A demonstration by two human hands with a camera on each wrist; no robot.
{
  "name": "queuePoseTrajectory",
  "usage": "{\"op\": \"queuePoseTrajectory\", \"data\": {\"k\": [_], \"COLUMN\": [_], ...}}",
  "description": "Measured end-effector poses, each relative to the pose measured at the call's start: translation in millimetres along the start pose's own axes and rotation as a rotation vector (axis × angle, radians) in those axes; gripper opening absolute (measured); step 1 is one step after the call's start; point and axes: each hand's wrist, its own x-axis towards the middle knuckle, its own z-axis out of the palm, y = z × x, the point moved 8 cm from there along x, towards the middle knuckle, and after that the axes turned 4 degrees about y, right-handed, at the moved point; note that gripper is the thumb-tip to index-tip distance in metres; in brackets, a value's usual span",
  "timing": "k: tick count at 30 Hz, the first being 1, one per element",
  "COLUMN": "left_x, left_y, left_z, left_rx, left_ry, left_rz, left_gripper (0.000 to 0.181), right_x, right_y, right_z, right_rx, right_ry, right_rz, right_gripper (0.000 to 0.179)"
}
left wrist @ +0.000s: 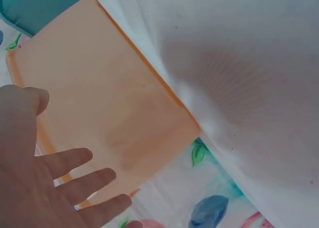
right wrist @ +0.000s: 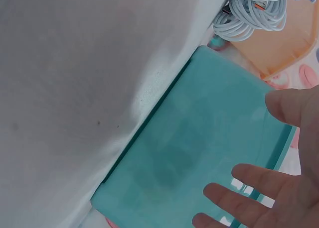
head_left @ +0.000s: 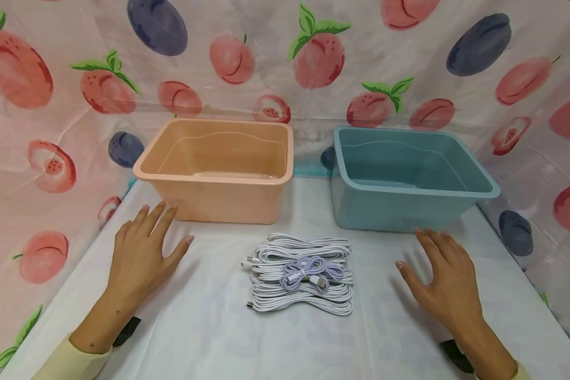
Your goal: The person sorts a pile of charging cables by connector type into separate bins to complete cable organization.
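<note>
Between my two hands lies a pile of bundled white cables (head_left: 299, 303), with a pale lavender cable (head_left: 309, 273) coiled on top. My left hand (head_left: 144, 253), fingers spread and holding nothing, is by the near left corner of the peach bin (head_left: 218, 203). On the other side my right hand (head_left: 444, 279) is in front of the teal bin (head_left: 385, 211), its fingers loosely extended and holding nothing. In the left wrist view the spread fingers (left wrist: 87, 183) face the peach bin's side. The right wrist view has the fingers (right wrist: 239, 203) before the teal bin's wall.
Both bins stand side by side at the back of the white-covered table (head_left: 209, 338), a gap between them. Behind them hangs a fruit-patterned cloth (head_left: 275, 53), which also runs along both sides. A dark wrist strap (head_left: 125, 331) shows on the left arm.
</note>
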Motion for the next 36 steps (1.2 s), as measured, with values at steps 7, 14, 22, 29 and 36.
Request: {"op": "queuePoseTrajectory", "data": {"k": [7, 14, 22, 29, 36], "left_x": [2.4, 5.1, 8.7, 18.2, 28.8], "left_y": [6.6, 15.8, 23.9, 36.6, 47.0], "left_z": [-8.8, -13.1, -19.8, -30.8, -41.4], "left_rx": [-0.059, -0.107, -0.108, -0.107, -0.123], "left_ry": [0.091, 0.149, 0.182, 0.234, 0.300], "left_rz": [0.084, 0.162, 0.176, 0.236, 0.277], "left_gripper": [0.067, 0.055, 0.052, 0.048, 0.043], "right_x": [3.8, 4.7, 6.9, 13.5, 23.0], "right_y": [-10, -17, -34, -55, -79], "right_z": [-4, -1, 5, 10, 14], "right_rx": [0.011, 0.028, 0.047, 0.034, 0.086], "right_ry": [0.043, 0.031, -0.024, -0.099, -0.096], "right_rz": [-0.061, -0.077, -0.081, -0.078, -0.148], "right_gripper": [0.070, 0.063, 0.064, 0.065, 0.058]}}
